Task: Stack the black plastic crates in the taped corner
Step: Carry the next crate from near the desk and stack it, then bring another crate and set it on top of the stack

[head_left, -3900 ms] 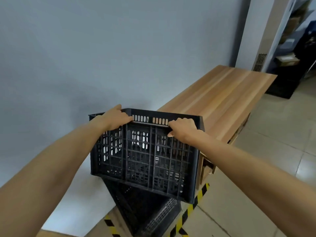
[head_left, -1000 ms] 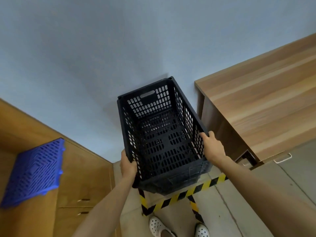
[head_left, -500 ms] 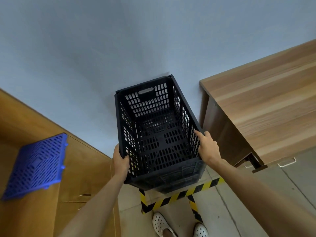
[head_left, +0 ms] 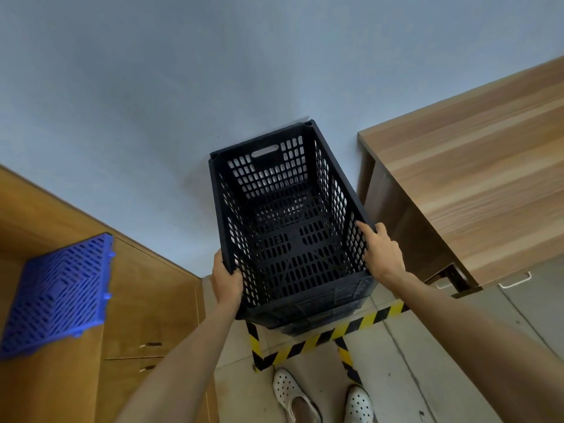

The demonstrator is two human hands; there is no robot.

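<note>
Firmly, left hand [head_left: 226, 282] and right hand [head_left: 383, 254] gripping crate [head_left: 290, 239]

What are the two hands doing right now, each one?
Left hand: closed on the left rim of the black crate.
Right hand: gripping the crate's right rim, fingers hooked over the edge.

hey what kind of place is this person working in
Probably a storeroom or workshop corner rather than a home. Black and yellow hazard tape marks a bay on the tiled floor, where both hands hold a black plastic crate against a bare wall, between a wooden desk and a wooden cabinet.
</note>
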